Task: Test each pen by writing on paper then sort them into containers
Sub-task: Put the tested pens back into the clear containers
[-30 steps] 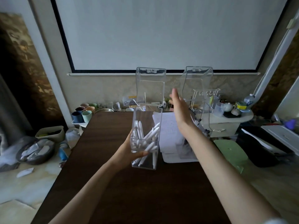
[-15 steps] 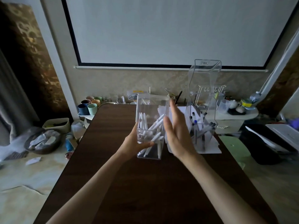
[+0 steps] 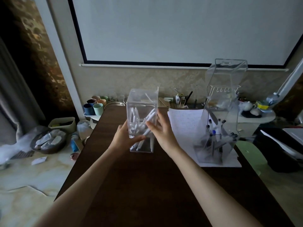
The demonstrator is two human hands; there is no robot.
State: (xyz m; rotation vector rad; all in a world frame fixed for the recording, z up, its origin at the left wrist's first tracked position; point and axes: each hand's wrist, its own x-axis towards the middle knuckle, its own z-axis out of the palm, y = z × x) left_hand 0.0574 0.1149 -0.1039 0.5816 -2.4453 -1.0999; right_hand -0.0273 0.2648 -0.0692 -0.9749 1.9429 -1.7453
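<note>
Left hand (image 3: 127, 138) grips white-pen box (image 3: 142, 120); right hand (image 3: 161, 133) flat on its side. Dark pens in right box (image 3: 216, 138) on paper (image 3: 183, 122). No loose pens; sorting seems near done.

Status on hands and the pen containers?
Left hand grips the clear container of white pens; right hand open against its side. Lidded container stands on the paper. Nothing in the way.

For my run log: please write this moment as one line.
left hand: holding clear container | right hand: against its right side | contents: white pens | second container: on paper
</note>
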